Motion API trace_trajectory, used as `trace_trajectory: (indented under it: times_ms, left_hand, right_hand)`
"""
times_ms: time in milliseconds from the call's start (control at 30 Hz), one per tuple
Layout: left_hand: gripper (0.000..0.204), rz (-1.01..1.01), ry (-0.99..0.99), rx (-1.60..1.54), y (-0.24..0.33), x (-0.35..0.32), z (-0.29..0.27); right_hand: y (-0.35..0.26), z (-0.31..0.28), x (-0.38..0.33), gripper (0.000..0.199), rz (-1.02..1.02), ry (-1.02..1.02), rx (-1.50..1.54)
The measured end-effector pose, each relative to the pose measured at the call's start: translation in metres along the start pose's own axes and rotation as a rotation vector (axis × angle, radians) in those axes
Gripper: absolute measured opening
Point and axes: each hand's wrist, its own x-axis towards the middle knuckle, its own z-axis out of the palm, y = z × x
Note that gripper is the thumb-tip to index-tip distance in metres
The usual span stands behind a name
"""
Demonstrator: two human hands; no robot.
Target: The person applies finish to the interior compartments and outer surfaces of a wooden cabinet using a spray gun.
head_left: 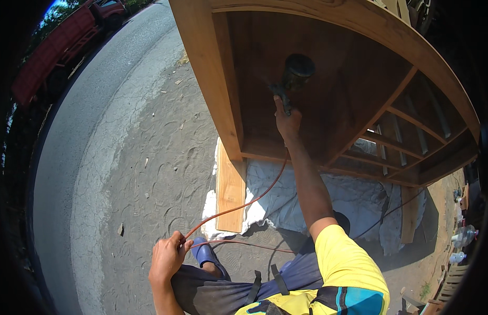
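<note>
My right hand (287, 122) reaches up into a large wooden cabinet (217, 89) and grips a dark spray gun (292, 79), its cup pointing at the brown inner panel. A thin orange hose (239, 207) runs down from the gun to my left hand (168, 256), which holds a loop of it low beside my knee. The cabinet stands on a wooden board (231, 191) and a white cloth (338, 197). Open shelf compartments (412, 142) fill its right side.
Grey dusty ground (149, 157) with footprints spreads to the left, a paved road (97, 94) beyond it. A red truck (60, 47) is parked at the far upper left. Plastic bottles (462, 241) and wooden clutter lie at the right edge. My blue shoe (204, 253) is below.
</note>
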Motion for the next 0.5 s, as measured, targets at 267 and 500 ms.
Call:
trace_trajectory:
  times_ms: [267,500]
  left_hand:
    - [0.029,-0.017,-0.010,0.018,0.000,0.000,0.000]
    - [0.029,-0.054,-0.051,0.051,0.004,-0.001,0.000]
  right_hand:
    - [0.068,0.008,-0.009,0.068,0.156,-0.092,-0.204]
    - [0.050,-0.002,0.013,0.069,0.204,-0.158,-0.248]
